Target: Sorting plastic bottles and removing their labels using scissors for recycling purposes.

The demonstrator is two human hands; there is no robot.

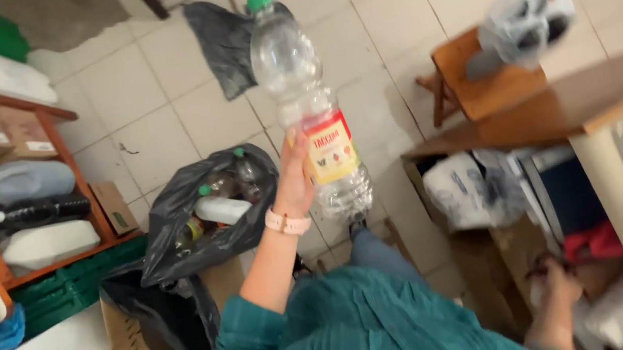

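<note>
The left hand point(294, 177) is wrapped around the middle of a clear plastic bottle point(308, 110), holding it upright, green cap on top, above the open black bag point(195, 216) of other bottles. The right hand point(559, 286) reaches low beside the wooden table point(561, 103); its grip is unclear.

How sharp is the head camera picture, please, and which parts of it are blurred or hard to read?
In the head view, the clear plastic bottle in the left hand is fairly sharp, with soft glare on its upper half; the right hand, low near the boxes, is motion-smeared; the right edge past the wooden table is blurred; lighting is even and shadows are weak.
</note>
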